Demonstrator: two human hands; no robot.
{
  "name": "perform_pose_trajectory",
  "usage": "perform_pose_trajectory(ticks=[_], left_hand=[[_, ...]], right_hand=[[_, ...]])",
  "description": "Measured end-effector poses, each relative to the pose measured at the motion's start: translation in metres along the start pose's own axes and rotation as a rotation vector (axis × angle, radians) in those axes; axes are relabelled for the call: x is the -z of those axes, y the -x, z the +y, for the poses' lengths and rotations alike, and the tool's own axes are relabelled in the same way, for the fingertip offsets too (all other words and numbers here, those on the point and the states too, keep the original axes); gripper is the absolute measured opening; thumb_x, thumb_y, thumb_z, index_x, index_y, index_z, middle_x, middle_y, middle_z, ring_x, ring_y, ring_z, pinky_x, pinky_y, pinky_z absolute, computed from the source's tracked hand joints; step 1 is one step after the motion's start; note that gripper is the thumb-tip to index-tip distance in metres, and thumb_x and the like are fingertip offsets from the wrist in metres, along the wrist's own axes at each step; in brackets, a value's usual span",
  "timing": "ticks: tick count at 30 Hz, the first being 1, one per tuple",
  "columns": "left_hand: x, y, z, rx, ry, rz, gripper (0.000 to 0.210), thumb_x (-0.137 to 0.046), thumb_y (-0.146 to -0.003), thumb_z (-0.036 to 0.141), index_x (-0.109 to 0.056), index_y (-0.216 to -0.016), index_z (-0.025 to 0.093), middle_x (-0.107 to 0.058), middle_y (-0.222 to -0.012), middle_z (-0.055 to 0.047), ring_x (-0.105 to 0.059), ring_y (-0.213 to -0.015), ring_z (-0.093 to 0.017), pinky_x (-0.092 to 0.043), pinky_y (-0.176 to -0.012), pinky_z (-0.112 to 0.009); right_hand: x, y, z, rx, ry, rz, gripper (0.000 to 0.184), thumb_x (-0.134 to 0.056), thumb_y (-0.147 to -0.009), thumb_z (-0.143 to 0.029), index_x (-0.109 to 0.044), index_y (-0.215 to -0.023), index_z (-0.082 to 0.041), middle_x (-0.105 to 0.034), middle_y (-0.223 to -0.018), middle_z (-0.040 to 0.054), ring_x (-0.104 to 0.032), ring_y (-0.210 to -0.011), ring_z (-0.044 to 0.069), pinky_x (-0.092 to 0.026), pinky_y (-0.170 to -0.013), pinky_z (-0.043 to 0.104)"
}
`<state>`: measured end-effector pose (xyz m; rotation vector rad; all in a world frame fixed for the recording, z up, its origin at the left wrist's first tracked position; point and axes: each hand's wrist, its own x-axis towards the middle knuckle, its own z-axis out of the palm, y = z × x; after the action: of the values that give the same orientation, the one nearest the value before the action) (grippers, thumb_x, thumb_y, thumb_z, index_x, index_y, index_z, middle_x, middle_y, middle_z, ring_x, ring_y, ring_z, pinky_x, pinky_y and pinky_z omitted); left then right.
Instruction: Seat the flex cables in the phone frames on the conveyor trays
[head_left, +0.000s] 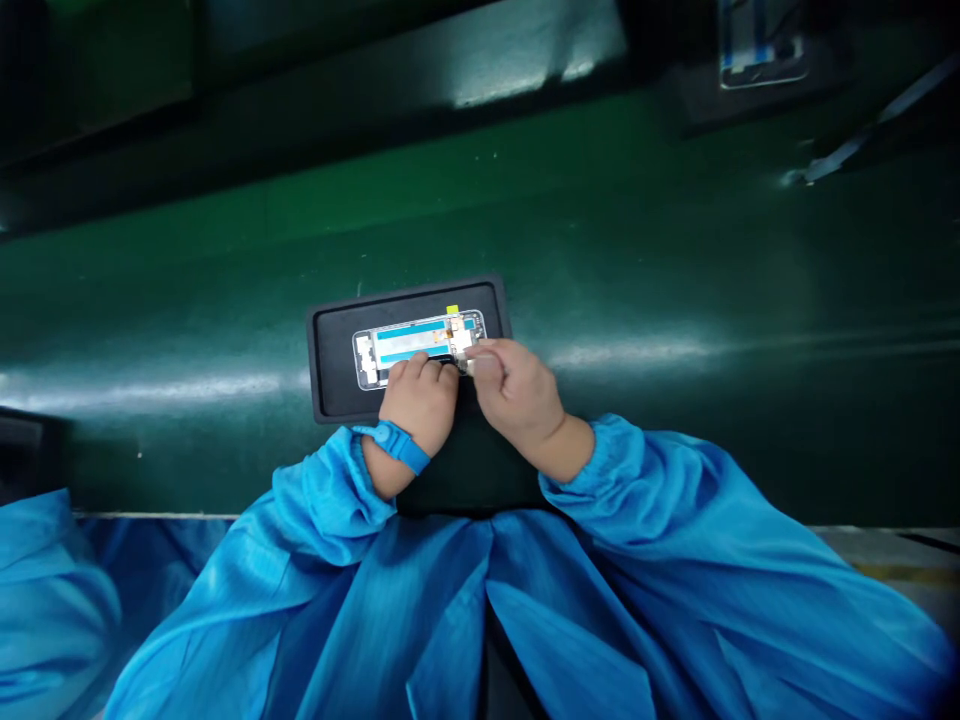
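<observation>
An opened smartphone (pixel 411 345) with bare inner parts, blue strips and a yellow tab at its far edge lies face-down or back-off in a shallow black tray (pixel 330 330). My left hand (pixel 421 400) bends its fingers over the phone's near edge, gripping or pressing it; the fingertips are partly hidden. A blue wrist strap (pixel 403 445) circles that wrist. At the phone's right end, my right hand (pixel 521 395) is closed in a pinch, thumb against forefinger, above the white and metal parts. What the pinch holds is too small to make out.
A green work surface (pixel 675 280) runs across the view. Another opened phone (pixel 763 60) lies on a dark holder at the back right, near a grey strap or cable (pixel 847 155). A dark raised ledge spans the back. At the lower left shows another person's blue sleeve (pixel 49 610).
</observation>
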<state>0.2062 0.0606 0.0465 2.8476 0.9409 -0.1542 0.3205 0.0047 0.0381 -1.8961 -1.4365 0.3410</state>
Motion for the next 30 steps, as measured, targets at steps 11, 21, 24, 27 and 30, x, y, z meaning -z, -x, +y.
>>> perform_pose_trajectory(ticks=[11, 21, 24, 27, 30], left_hand=[[0.022, -0.014, -0.030, 0.241, 0.358, 0.430, 0.027, -0.037, -0.088, 0.027, -0.057, -0.073, 0.016, -0.058, -0.071, -0.005, -0.054, -0.074, -0.017, -0.044, -0.072, -0.030], [0.008, -0.048, -0.047, 0.151, 0.192, 0.018, 0.026, -0.052, -0.081, 0.038, -0.064, -0.103, 0.029, -0.055, -0.117, -0.008, -0.036, -0.120, -0.036, -0.019, -0.099, -0.062], [0.004, -0.044, -0.044, 0.145, 0.164, -0.018, 0.026, -0.052, -0.081, 0.039, -0.065, -0.102, 0.032, -0.050, -0.124, -0.007, -0.027, -0.126, -0.040, -0.017, -0.099, -0.064], [0.006, -0.041, -0.045, 0.137, 0.187, -0.022, 0.022, -0.053, -0.080, 0.040, -0.068, -0.094, 0.031, -0.050, -0.125, -0.007, -0.025, -0.126, -0.041, -0.017, -0.098, -0.066], [0.008, -0.040, -0.045, 0.120, 0.215, -0.018, 0.019, -0.055, -0.078, 0.039, -0.069, -0.088, 0.030, -0.050, -0.125, -0.006, -0.024, -0.127, -0.041, -0.015, -0.098, -0.067]], right_hand=[[-0.006, -0.018, 0.012, -0.466, -0.425, 0.247, 0.039, -0.020, -0.091, -0.047, -0.045, -0.102, -0.019, -0.063, -0.078, 0.0015, -0.056, -0.050, 0.011, -0.047, -0.052, 0.023], [-0.011, -0.017, 0.012, -0.484, -0.562, 0.273, 0.039, -0.029, -0.090, -0.048, -0.047, -0.107, -0.018, -0.063, -0.078, 0.0020, -0.057, -0.051, 0.011, -0.048, -0.053, 0.024], [-0.011, -0.018, 0.012, -0.456, -0.523, 0.268, 0.039, -0.029, -0.089, -0.048, -0.048, -0.106, -0.018, -0.063, -0.079, 0.0028, -0.060, -0.061, 0.013, -0.049, -0.058, 0.026], [-0.009, -0.018, 0.011, -0.452, -0.480, 0.265, 0.038, -0.030, -0.089, -0.048, -0.049, -0.104, -0.018, -0.063, -0.080, 0.0035, -0.061, -0.069, 0.015, -0.049, -0.064, 0.029], [-0.008, -0.019, 0.010, -0.445, -0.446, 0.255, 0.038, -0.031, -0.088, -0.048, -0.049, -0.103, -0.018, -0.064, -0.080, 0.0037, -0.061, -0.070, 0.016, -0.048, -0.066, 0.030]])
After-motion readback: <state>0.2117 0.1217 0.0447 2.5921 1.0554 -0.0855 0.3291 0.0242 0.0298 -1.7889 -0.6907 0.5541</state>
